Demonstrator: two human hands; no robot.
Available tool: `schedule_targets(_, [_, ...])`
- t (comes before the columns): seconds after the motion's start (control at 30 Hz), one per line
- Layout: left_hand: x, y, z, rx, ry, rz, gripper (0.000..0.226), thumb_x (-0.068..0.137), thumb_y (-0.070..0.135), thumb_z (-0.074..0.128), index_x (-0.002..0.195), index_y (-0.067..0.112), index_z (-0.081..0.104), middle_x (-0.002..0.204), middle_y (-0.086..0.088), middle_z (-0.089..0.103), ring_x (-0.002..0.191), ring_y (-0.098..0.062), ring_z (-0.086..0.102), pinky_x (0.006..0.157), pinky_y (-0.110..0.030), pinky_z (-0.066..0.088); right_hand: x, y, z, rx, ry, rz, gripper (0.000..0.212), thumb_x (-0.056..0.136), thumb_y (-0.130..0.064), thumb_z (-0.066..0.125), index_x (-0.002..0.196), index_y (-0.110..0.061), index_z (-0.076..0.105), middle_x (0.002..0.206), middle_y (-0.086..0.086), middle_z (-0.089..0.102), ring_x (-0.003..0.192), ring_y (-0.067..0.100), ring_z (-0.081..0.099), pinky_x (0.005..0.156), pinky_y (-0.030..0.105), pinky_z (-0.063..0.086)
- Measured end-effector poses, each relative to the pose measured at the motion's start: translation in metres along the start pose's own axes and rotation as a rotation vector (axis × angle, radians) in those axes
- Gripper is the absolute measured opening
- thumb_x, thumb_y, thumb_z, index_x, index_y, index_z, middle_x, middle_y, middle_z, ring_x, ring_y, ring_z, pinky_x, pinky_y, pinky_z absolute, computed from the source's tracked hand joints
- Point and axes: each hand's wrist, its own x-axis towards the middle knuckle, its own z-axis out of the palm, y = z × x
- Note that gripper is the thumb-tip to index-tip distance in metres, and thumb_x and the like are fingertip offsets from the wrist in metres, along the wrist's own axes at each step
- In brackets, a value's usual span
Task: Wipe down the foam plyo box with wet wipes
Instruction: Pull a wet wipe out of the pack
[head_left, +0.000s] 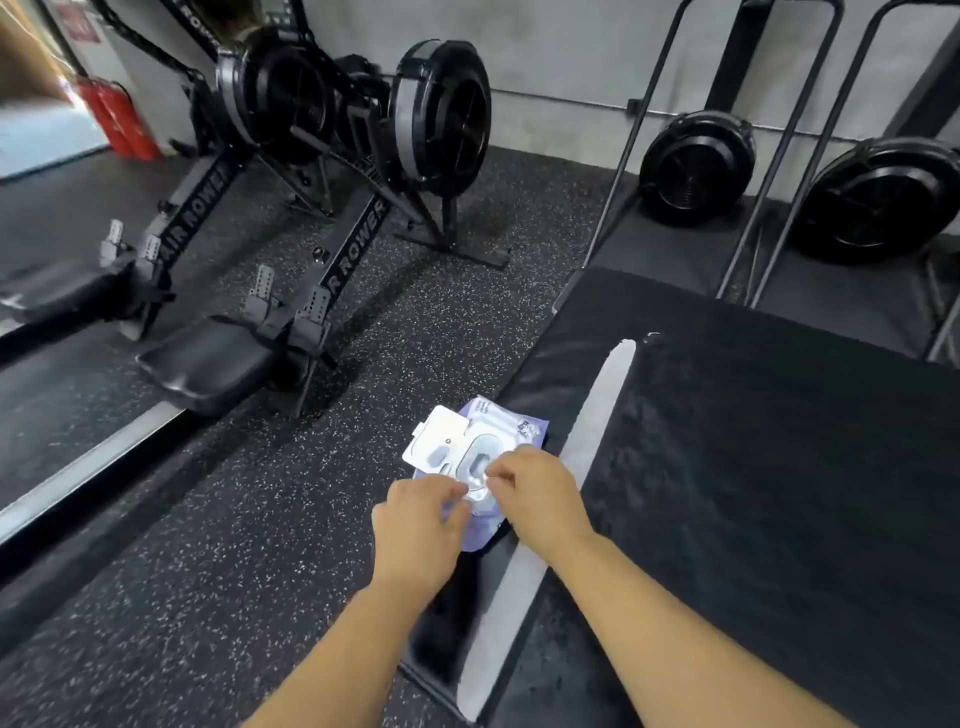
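One foam box (753, 467), black, filling the right half of the view, with one pale strip (597, 431) along its near-left edge; right and lower parts cut off by the frame.

One wipes pack (506, 423), purple, lying against the left side of the box, just beside the strip. Hard to tell whether flat on the floor (260, 519) or propped on the box side. One white flip lid (439, 441), swung open to the left. Print on the pack too blurred to read.

Two hands, both at the opening of the pack. Left hand (415, 525): grip narrow, thumb and fingertips pinched on the pack's near end. Right hand (540, 499): grip narrow too, fingertips pinched at the opening. Between the fingertips something thin and pale, wipe or seal, too smeared to name. Near half of the pack hidden under both hands.

Further back, two rowing machines (291, 104) (441, 114) side by side, well apart from the box, rails cut off at the left. Two black fan wheels (696, 166) (878, 200) behind the box by the wall, the right one clipped by the frame. Red cylinders (117, 122) in the far left corner, count unclear through blur.
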Motion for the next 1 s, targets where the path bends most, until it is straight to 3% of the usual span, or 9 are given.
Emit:
schedule_targets(0.17, [0.019, -0.015, 0.022, 0.275, -0.025, 0.116, 0.023, 0.098, 0.037, 0.047, 0.104, 0.035, 0.069, 0.123, 0.024, 0.053, 0.114, -0.010, 0.043, 0.082, -0.029, 0.033, 0.039, 0.006, 0.019, -0.179, -0.031, -0.041, 0.026, 0.097, -0.018, 0.048, 0.105, -0.016, 0.072, 0.111, 0.003, 0.059, 0.105, 0.022, 0.054, 0.076, 0.030, 0.041])
schedule_targets(0.37, [0.021, -0.024, 0.031, 0.254, -0.015, 0.138, 0.022, 0.097, 0.036, 0.049, 0.103, 0.039, 0.070, 0.120, 0.020, 0.052, 0.112, -0.008, 0.045, 0.081, -0.029, 0.025, 0.062, -0.002, 0.027, -0.470, -0.162, -0.097, 0.020, 0.092, -0.007, 0.048, 0.099, -0.009, 0.067, 0.104, 0.009, 0.065, 0.097, 0.028, 0.061, 0.066, 0.029, 0.035])
schedule_targets(0.57, [0.019, -0.026, 0.030, 0.220, -0.016, 0.133, 0.021, 0.096, 0.037, 0.051, 0.099, 0.042, 0.071, 0.122, 0.022, 0.051, 0.114, -0.006, 0.044, 0.073, -0.028, 0.013, 0.070, -0.017, 0.032, -0.663, -0.261, -0.200, 0.024, 0.090, -0.001, 0.049, 0.109, -0.006, 0.062, 0.113, 0.012, 0.064, 0.106, 0.031, 0.060, 0.070, 0.031, 0.036])
schedule_targets(0.77, [0.016, -0.028, 0.030, 0.165, 0.024, 0.136, 0.019, 0.094, 0.033, 0.054, 0.091, 0.036, 0.072, 0.109, 0.022, 0.057, 0.107, 0.001, 0.047, 0.076, -0.028, 0.014, 0.069, -0.009, 0.028, -0.602, -0.256, -0.250, 0.006, 0.084, -0.011, 0.057, 0.090, -0.011, 0.056, 0.108, 0.011, 0.062, 0.100, 0.030, 0.058, 0.066, 0.031, 0.030])
schedule_targets(0.87, [0.016, -0.030, 0.029, 0.219, 0.005, 0.122, 0.021, 0.095, 0.035, 0.051, 0.088, 0.035, 0.071, 0.109, 0.027, 0.050, 0.109, 0.004, 0.045, 0.076, -0.027, 0.012, 0.064, 0.000, 0.024, -0.515, -0.198, -0.277, 0.016, 0.083, -0.014, 0.057, 0.076, -0.013, 0.043, 0.102, 0.010, 0.058, 0.097, 0.028, 0.054, 0.064, 0.031, 0.026])
schedule_targets(1.0, [0.018, -0.030, 0.030, 0.257, -0.020, 0.120, 0.020, 0.095, 0.035, 0.051, 0.089, 0.034, 0.071, 0.109, 0.027, 0.045, 0.108, 0.005, 0.044, 0.074, -0.028, 0.011, 0.059, 0.025, 0.004, -0.304, -0.073, -0.096, 0.012, 0.084, -0.016, 0.057, 0.080, -0.011, 0.047, 0.090, 0.004, 0.048, 0.087, 0.023, 0.047, 0.067, 0.032, 0.034])
